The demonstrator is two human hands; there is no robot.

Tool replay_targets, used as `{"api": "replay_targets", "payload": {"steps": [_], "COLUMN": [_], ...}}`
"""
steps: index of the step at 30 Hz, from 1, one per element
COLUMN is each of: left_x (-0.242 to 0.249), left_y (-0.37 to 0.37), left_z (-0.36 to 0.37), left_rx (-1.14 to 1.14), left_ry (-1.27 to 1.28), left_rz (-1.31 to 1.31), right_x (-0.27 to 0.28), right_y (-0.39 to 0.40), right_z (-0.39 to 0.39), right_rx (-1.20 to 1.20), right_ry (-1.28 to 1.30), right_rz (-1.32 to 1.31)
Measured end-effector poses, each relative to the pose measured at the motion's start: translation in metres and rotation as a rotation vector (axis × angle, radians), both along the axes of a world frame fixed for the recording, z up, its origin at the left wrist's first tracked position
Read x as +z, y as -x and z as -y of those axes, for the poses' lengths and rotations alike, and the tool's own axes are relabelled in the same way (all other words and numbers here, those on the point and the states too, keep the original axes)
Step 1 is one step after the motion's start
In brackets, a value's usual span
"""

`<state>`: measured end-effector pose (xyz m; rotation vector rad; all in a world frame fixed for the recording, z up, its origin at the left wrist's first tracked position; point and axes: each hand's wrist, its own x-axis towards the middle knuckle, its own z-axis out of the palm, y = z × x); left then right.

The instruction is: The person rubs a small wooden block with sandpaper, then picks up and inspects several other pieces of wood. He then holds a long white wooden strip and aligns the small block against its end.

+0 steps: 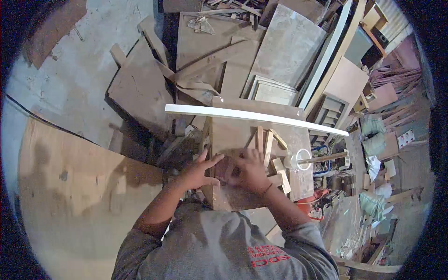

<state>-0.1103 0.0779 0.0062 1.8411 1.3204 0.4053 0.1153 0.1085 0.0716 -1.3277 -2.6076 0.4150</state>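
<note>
Over the small wooden worktable [242, 198], my left hand [199, 173] is open, its thumb and fingers spread apart at the table's left edge. A reddish-brown flat piece [221, 167], like a sheet or patch, lies between my two hands. My right hand [252, 171] has its fingers curled down on the right side of this piece; its fingertips are partly hidden. Just right of that hand are several short wood strips [268, 147]. A long white strip [252, 116] lies across the far part of the table.
A white round container [298, 161] with a stick across it stands at the table's right. Large plywood sheet [70, 196] at left. Boards [289, 46] lean beyond the table. Red and black tool [315, 203] and scrap bags [373, 203] lie right.
</note>
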Motion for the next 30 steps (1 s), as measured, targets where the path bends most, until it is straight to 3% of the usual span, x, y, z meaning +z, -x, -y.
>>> {"api": "replay_targets", "payload": {"steps": [1,4,5,8,9,12,13,16,20,24,27,30], "left_x": [0.001,-0.004,-0.018,-0.002,0.005,0.000,-0.007,-0.013,-0.004,-0.018,-0.024,-0.014], "left_y": [-0.002,0.001,0.001,0.000,-0.002,-0.001,0.001,0.002,-0.002,0.001,0.001,0.000], "left_z": [0.002,0.002,0.002,0.001,0.002,0.003,0.001,0.000,0.004,0.001,0.003,0.005], "left_rx": [0.004,0.015,0.014,0.004,0.000,0.021,0.016,0.007,0.025,-0.007,0.035,0.060], "left_ry": [0.004,-0.008,-0.016,-0.030,-0.031,0.005,-0.007,-0.029,0.004,-0.156,-0.194,-0.536], "left_rz": [0.000,-0.028,-0.045,-0.098,-0.114,-0.052,-0.054,-0.066,-0.030,0.018,0.011,-0.026], "right_x": [0.003,-0.005,-0.021,-0.003,-0.006,-0.004,-0.012,-0.017,-0.013,0.009,0.007,0.051], "right_y": [0.002,0.005,-0.001,-0.004,-0.003,0.000,0.009,-0.001,-0.011,0.001,-0.001,0.009], "right_z": [-0.007,0.017,0.024,0.011,0.003,0.003,0.019,0.026,-0.015,-0.006,0.004,0.032], "right_rx": [-0.077,0.147,0.296,0.181,-0.033,-0.011,0.134,0.295,-0.068,-0.094,0.036,-0.008], "right_ry": [0.003,-0.066,-0.210,-0.047,-0.057,0.067,-0.145,-0.174,-0.165,-0.350,0.299,1.123], "right_rz": [0.038,0.080,0.092,0.061,0.010,0.056,0.053,0.045,0.060,-0.045,-0.773,-1.378]}}
